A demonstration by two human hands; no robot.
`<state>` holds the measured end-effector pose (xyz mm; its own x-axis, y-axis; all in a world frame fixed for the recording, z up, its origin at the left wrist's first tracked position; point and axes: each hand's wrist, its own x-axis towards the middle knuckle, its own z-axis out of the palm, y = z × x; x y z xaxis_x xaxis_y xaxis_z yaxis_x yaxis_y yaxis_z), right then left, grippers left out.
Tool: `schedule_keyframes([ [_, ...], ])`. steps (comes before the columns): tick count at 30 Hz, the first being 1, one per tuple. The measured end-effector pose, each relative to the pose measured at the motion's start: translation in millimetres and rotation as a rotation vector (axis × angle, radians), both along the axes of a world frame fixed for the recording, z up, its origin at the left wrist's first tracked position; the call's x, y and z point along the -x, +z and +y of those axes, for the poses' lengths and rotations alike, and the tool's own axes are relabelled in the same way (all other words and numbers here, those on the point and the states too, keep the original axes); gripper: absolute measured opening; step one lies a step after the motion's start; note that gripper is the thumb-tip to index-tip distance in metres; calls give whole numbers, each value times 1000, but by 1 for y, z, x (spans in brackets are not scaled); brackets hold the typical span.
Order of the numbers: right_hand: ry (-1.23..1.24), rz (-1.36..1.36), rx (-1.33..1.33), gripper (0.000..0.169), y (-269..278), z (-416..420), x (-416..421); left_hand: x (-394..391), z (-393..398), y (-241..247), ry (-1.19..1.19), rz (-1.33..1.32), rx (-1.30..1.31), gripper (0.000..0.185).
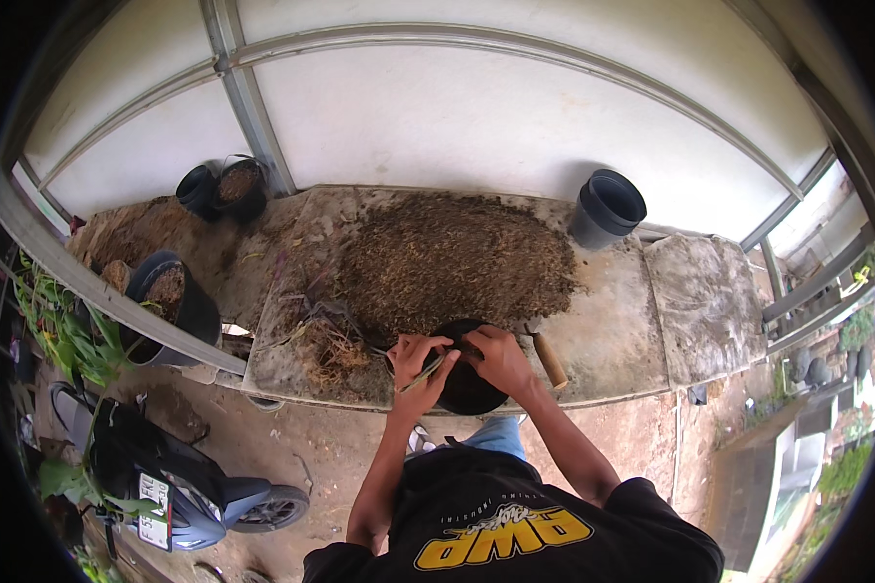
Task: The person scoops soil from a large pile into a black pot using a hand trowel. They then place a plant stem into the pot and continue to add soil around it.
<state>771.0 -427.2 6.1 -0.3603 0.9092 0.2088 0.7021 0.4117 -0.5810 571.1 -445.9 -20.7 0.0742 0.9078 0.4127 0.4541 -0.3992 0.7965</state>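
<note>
A black plastic pot (470,393) stands at the near edge of the table, under both hands. My left hand (419,368) is at the pot's left rim, with a thin green stem (424,375) between thumb and fingers. Over the far part of the pot is my right hand (497,357), its fingers bent down; what they touch is hidden. Beyond the pot spreads a wide heap of brown potting mix (452,262). A trowel with a wooden handle (548,361) lies just right of the right hand. Dry roots (335,353) lie left of my left hand.
Stacked black pots (607,208) stand at the back right. Two more pots, one filled (240,186), are at the back left. A large filled pot (189,313) stands beside a metal rail (117,288). A motorcycle (182,481) is parked at the lower left, near leafy plants (65,328).
</note>
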Motion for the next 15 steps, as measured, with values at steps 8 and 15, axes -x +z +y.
schedule_keyframes([
  [8, -585, 0, -286, 45, 7, -22, -45, -11, 5, -9, 118, 5, -65, 14],
  [15, -657, 86, 367, 53, -82, -37, -125, -21, 9, -5, 114, 42, -17, 20],
])
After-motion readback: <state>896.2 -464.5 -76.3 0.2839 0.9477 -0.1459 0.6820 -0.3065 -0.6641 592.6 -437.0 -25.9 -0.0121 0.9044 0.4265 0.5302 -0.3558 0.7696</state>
